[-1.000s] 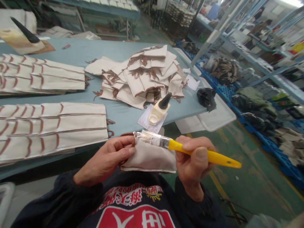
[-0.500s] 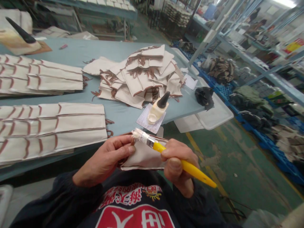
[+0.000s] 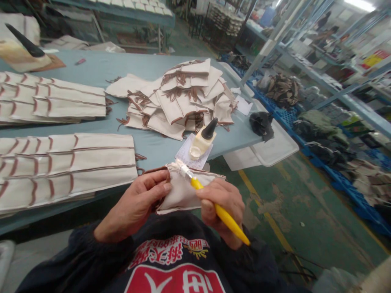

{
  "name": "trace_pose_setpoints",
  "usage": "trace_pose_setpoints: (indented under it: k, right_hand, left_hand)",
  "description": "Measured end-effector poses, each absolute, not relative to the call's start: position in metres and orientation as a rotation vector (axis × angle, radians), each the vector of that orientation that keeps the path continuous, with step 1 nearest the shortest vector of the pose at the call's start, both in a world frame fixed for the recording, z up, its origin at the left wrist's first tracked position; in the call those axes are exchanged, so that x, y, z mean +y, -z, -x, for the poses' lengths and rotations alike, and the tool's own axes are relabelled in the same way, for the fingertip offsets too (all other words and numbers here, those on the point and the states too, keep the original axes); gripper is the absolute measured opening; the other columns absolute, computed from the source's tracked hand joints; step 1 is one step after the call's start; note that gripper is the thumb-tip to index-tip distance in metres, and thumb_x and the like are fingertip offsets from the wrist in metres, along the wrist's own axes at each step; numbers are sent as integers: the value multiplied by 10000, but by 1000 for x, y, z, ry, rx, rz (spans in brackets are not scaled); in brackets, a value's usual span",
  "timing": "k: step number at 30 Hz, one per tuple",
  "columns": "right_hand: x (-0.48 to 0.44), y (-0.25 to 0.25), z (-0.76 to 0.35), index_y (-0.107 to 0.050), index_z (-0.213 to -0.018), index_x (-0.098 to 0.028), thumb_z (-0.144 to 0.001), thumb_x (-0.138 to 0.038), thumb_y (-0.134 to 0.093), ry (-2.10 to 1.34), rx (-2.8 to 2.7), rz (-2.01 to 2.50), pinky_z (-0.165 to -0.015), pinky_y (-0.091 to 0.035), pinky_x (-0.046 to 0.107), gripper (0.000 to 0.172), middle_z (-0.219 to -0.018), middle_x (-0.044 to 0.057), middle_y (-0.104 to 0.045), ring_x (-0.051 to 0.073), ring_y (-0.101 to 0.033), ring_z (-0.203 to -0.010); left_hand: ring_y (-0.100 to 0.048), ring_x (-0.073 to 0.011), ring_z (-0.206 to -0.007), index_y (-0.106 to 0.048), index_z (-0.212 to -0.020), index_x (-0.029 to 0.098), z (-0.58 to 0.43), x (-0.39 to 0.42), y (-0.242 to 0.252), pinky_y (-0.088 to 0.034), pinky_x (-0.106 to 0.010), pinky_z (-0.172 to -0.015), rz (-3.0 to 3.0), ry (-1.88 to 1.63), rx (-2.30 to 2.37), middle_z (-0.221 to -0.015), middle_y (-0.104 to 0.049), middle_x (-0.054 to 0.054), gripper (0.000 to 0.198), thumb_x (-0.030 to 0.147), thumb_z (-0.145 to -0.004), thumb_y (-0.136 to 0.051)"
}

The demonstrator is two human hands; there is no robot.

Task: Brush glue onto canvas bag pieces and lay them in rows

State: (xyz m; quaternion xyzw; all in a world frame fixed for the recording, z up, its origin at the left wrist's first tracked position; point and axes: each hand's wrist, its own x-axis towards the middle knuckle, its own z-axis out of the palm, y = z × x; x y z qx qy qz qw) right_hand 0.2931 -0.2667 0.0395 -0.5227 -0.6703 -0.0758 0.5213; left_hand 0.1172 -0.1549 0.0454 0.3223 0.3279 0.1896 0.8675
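Observation:
My left hand (image 3: 139, 201) pinches the left end of a cream fabric piece (image 3: 183, 194) with brown edging, held in front of my body. My right hand (image 3: 224, 207) is closed around the yellow handle of a paintbrush (image 3: 197, 183). The brush's pale bristles touch the upper left edge of the fabric piece, close to my left fingertips. Just beyond stands a cream plastic bottle (image 3: 200, 144) with a black tip, on a whitish square (image 3: 183, 149) at the table's edge.
Cream pieces with brown trim lie in a loose pile (image 3: 183, 95) on the blue-green table (image 3: 122, 63). Overlapping rows (image 3: 104, 154) of them cover the left side. A black crumpled bag (image 3: 261, 125) lies at the right corner; a blue pallet (image 3: 320, 165) stands on the floor.
My right hand has moved left and the brush handle has swung to a steeper angle. The bristles remain at the fabric's upper left edge. My left hand keeps its hold.

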Motion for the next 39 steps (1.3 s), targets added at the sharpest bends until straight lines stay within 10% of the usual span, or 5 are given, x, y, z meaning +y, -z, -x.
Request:
trace_pose_setpoints:
  k: [12, 24, 30, 39]
  right_hand:
    - [-264, -35, -286, -657, -1013, -214, -1092, -281, -518, 183, -1494, 1235, -534, -478, 275, 173, -683, -40, -629, 119, -539, -524]
    - [-217, -14, -299, -665, -1068, -207, -1068, -214, -534, 314, -1387, 1444, -710, -620, 235, 132, -901, 24, -790, 141, -773, -768]
    - [-212, -23, -314, -669, -1016, -215, -1063, -235, -541, 362, -1251, 1515, -698, -591, 259, 138, -850, 9, -749, 145, -731, -736]
    - [-213, -21, -323, -683, -1049, -217, -1057, -259, -547, 361, -1276, 1497, -746, -592, 314, 143, -803, 7, -740, 163, -723, -729]
  left_hand:
    - [-658, -114, -628, -863, -947, 153, -114, -152, -44, -533, -156, -563, -683, -418, 735, -792, -780, -38, 395, 367, -655, -1021]
    - [-664, -121, -643, -867, -945, 178, -111, -143, -54, -538, -162, -592, -740, -352, 648, -739, -757, -9, 281, 312, -721, -971]
    - [-731, -277, -953, -834, -1130, 160, -89, -135, -40, -597, -319, -851, -1199, -217, 550, -983, -793, -91, 387, 479, -917, -780]
    - [-582, -158, -690, -668, -841, 170, -93, -147, -30, -432, -244, -676, -1898, -244, 397, -777, -692, -35, 293, 226, -1038, -459]
